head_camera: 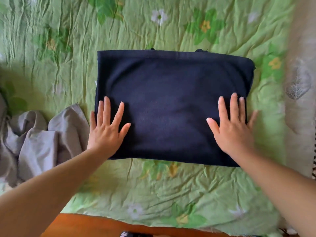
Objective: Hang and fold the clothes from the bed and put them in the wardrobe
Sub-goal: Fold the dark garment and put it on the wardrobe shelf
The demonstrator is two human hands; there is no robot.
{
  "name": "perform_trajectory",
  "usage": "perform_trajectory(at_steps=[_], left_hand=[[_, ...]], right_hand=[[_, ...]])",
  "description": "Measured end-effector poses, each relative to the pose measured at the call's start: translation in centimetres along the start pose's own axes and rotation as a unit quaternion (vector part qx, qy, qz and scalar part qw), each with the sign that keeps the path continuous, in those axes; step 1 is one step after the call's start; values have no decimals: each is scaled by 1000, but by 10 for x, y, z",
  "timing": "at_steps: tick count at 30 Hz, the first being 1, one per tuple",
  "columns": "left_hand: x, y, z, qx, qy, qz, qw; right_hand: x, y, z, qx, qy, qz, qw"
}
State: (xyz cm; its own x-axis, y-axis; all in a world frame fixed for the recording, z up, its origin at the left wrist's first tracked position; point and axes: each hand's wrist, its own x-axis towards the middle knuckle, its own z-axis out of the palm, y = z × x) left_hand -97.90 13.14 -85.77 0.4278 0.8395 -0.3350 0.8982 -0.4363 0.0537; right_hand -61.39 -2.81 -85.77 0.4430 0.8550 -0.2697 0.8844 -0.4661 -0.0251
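From the head view, a dark blue cloth (171, 100) lies folded into a neat rectangle in the middle of the frame. It sits on a bed (171, 189) with a wrinkly green cover that has flowers on it.

The left hand (106, 129) lies flat on the lower left part of the dark blue cloth, fingers straight and spread out. The right hand (234, 127) lies flat on the lower right part the same way. Neither hand grabs anything; both just press down.

A grey cloth (39, 142) lies crumpled at the left of the frame, just beside the left hand. A brown wooden edge (85, 224) shows at the bottom. A pale cloth with leaves (299, 82) runs down the right side.
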Motion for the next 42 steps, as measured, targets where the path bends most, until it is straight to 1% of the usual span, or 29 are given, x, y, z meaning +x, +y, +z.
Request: perform_trajectory(at_steps=[3,4,5,9,11,13,15,16,17,18,19,21,23,25,28,30,31,33,35,37,39,42], left_hand=[[-49,-1,9,-8,-30,-5,1000],[-61,-1,10,-13,-39,-10,999],[-69,-1,11,-21,-44,-18,999],[-72,5,1,-76,-38,-58,995],[-69,9,-7,-114,-26,-76,990],[-68,10,-14,-162,-4,-101,981],[-66,10,-21,-228,14,-145,963],[-65,10,-24,-270,14,-177,946],[-63,10,-27,-311,8,-212,926],[-61,10,-31,-339,-2,-245,909],[-59,10,-35,-347,-11,-267,899],[-56,7,-41,-345,-24,-283,895],[-52,1,-45,-364,-33,-294,883],[-49,-5,-46,-393,-58,-309,864],[-47,-10,-45,-419,-82,-302,852],[-49,-11,-43,-439,-77,-293,846],[-50,-11,-42,-451,-72,-292,840],[-53,-13,-40,-482,-71,-293,822],[-57,-13,-41,-535,-85,-297,786],[-63,-8,-44,-582,-96,-285,756],[-70,2,-52,-599,-84,-261,752],[-78,31,-69,-608,-67,-215,761]], right_hand=[[-51,-1,4,-46,-27,-92,994],[-66,-1,7,-59,-37,-116,991],[-76,2,8,-69,-44,-123,989],[-86,29,-1,-90,-88,-80,989],[-82,31,-10,-90,-102,-64,989],[-71,15,-20,-69,-75,-46,994],[-49,-15,-32,-50,-25,-67,996],[-34,-35,-40,-43,-14,-96,994],[-17,-59,-48,-43,-19,-134,990],[1,-85,-57,-51,-34,-175,983],[19,-113,-65,-60,-50,-219,973],[50,-172,-78,-81,-60,-303,948],[75,-228,-90,-122,-31,-377,917],[93,-277,-98,-164,-10,-433,886],[105,-327,-97,-261,-14,-493,830],[105,-343,-94,-332,-21,-521,786],[104,-347,-92,-348,-27,-527,775],[102,-349,-92,-343,-36,-533,773],[101,-347,-98,-335,-46,-528,779],[101,-339,-109,-357,-60,-511,779],[101,-326,-121,-383,-70,-494,777],[100,-293,-142,-372,-70,-487,787]])
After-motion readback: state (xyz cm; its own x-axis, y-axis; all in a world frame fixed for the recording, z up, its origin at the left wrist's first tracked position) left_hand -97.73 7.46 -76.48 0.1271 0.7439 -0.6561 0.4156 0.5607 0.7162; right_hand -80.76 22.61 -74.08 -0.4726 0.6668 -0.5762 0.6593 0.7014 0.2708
